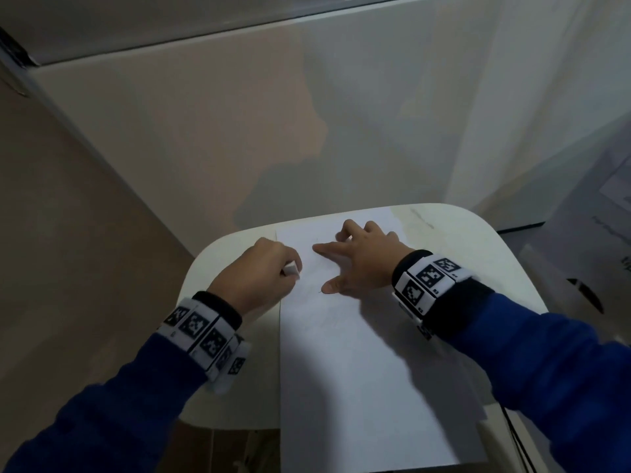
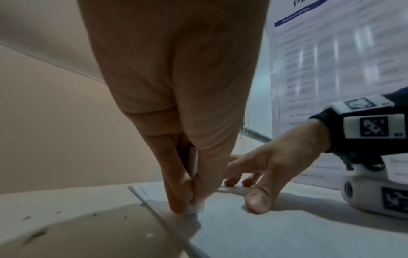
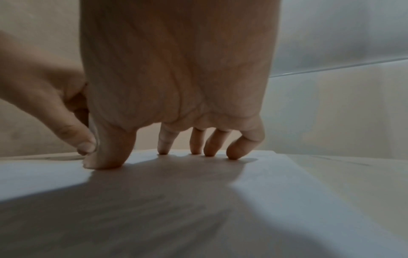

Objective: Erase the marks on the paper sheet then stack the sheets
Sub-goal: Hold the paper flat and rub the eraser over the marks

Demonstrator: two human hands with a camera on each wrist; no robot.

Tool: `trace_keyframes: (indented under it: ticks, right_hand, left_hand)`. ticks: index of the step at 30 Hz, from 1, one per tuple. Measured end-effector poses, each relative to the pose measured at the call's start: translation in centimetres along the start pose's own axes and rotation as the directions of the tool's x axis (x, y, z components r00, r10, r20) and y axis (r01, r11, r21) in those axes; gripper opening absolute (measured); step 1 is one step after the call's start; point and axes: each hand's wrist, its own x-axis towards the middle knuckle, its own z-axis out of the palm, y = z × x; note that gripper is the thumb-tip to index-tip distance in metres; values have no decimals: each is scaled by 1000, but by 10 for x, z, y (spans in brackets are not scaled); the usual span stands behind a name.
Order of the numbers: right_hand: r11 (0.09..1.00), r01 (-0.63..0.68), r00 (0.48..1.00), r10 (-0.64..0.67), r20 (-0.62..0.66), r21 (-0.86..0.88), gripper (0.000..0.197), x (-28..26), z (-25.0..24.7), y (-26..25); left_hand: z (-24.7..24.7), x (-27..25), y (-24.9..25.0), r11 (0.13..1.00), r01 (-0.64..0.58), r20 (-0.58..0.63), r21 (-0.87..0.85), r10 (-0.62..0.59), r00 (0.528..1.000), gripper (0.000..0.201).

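We take the paper sheet (image 1: 358, 353) as our landmark: it lies flat along the white table (image 1: 478, 240), its far edge near the table's far rim and its near end running out over the table's near edge toward us. Faint pencil marks (image 1: 327, 319) show on its surface, just toward us from the two hands; they are too pale for us to read. From the left wrist view we see thin layered edges at the sheet's left border (image 2: 141, 195), so more than one sheet lies there, though we cannot count them.

At the sheet's left edge our left hand (image 1: 259, 278) is curled, thumb and fingers pinching a small white eraser (image 1: 292, 269) whose lower end is pressed onto the paper (image 2: 195, 210) just inside that edge.

Our right hand (image 1: 368, 264) rests on the far part of the sheet, to the right of the eraser. It grasps nothing: the fingers are spread and bent, fingertips (image 3: 163, 150) and thumb (image 3: 106, 157) pressing down on the paper and pinning it flat.

Both wrists wear bands with black-and-white square markers (image 1: 430, 278) over blue sleeves (image 1: 563, 370).

To the right of the sheet, beyond the table, a printed notice (image 2: 331, 61) with a blue header bar hangs upright. Left of the sheet, small dark crumbs (image 2: 35, 233) lie scattered on the bare table top.
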Motion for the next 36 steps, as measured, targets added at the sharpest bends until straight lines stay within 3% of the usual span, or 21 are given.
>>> trace_keyframes:
  ticks: [2, 7, 13, 18, 24, 31, 36]
  right_hand:
    - [1000, 1, 1000, -1, -2, -2, 80, 1, 0, 0]
    - [1000, 1, 1000, -1, -7, -1, 81, 1, 2, 1]
    - [1000, 3, 1000, -3, -5, 7, 81, 0, 1, 1]
    - [1000, 3, 1000, -3, 1, 16, 82, 1, -1, 0]
    - [1000, -4, 1000, 4, -16, 30, 83, -1, 1, 1]
    - [999, -11, 1000, 11, -3, 31, 82, 2, 0, 0]
    - [999, -15, 1000, 16, -3, 32, 82, 1, 1, 0]
  left_hand:
    - [-2, 2, 2, 1000, -14, 18, -1, 14, 1000, 18]
    - [-5, 19, 3, 999, -15, -76, -29, 13, 997, 18]
    - [-2, 8, 8, 998, -69, 41, 4, 69, 997, 18]
    - [-5, 26, 2, 999, -29, -95, -33, 26, 995, 18]
    - [2, 9, 2, 996, -87, 40, -16, 87, 995, 17]
    - [-8, 30, -13, 998, -23, -79, -53, 19, 997, 14]
    - [-1, 12, -7, 996, -87, 2, -25, 87, 996, 20]
